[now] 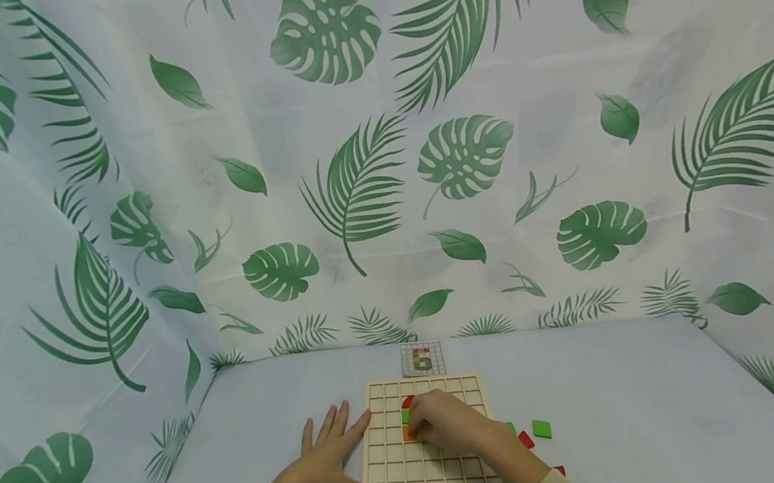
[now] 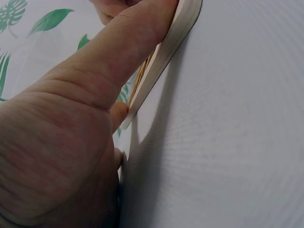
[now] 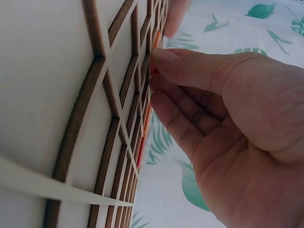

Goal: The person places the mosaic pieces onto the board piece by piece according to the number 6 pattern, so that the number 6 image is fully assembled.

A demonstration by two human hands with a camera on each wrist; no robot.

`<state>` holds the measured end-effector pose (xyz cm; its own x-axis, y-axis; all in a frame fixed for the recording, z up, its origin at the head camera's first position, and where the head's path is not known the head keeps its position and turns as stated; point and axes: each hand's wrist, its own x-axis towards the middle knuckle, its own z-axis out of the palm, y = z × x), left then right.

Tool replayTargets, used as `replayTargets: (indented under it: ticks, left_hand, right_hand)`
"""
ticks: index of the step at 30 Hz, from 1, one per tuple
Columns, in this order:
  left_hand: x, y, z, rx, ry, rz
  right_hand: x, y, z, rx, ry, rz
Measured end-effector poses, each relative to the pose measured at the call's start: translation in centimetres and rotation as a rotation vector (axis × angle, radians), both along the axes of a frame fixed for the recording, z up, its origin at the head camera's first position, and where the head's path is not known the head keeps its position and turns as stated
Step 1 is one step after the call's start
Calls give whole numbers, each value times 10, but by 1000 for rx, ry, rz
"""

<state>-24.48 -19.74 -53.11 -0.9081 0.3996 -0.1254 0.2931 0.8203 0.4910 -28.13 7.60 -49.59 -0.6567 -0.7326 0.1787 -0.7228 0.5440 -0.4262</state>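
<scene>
Board (image 1: 423, 476) — pale, gridded; backdrop (image 1: 410, 139) — green-leafed.

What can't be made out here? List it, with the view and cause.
Head: board squares beneath the right hand, which covers them.
Head: parts of some loose tiles, hidden by the right forearm.
Head: fine detail of the figure on the card, too small.
Left wrist: thumb tip of the left hand, cut off by the top edge.
Right wrist: face of the red tile, seen nearly edge-on.

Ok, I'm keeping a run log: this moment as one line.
left hand touches board; right hand curled at orange tile; loose tiles right of board
</scene>
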Motion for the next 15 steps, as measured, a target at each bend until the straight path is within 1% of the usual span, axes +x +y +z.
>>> replayTargets:
  ticks: [3,7,10,15]
  left_hand:
    - [0,0,1,5,-4,-2]
    - [1,0,1,5,-6,-3]
    - [0,0,1,-5,-4,0]
    - [-1,0,0,-9,-8,4]
  right_hand:
    - [1,1,1,-6,-8,6]
    - [1,5,4,-17,-47,-6]
    - [-1,12,6,-36,-73,-37]
    - [-5,26,10,-57,-68,-99]
